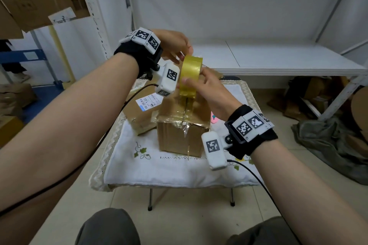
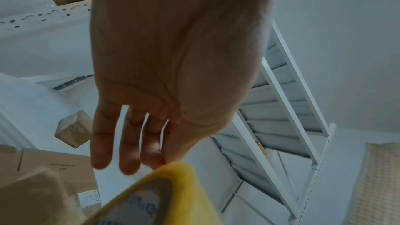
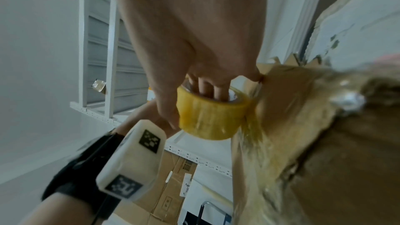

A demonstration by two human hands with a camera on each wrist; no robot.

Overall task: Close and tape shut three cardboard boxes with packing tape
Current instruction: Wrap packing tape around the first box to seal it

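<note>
My right hand [image 1: 199, 79] grips a yellow tape roll [image 1: 190, 73] upright above the front cardboard box [image 1: 179, 139], fingers through its core [image 3: 207, 90] and thumb on its outer face. A tape strip [image 1: 187, 103] runs from the roll down onto the box's top seam. Shiny tape covers the box top [image 3: 303, 117]. My left hand [image 1: 182, 54] reaches over the roll, thumb and forefinger pinching its top rim [image 2: 171, 165], while the other fingers [image 2: 129, 151] lie straight. A second box [image 1: 139, 115] with a white label stands behind and to the left.
Both boxes sit on a small folding table under a white embroidered cloth [image 1: 159, 173]. A white shelf [image 1: 278, 59] runs behind it, with a small taped box [image 2: 73, 129] on it. Cardboard and a grey cloth [image 1: 328, 141] lie on the floor at right.
</note>
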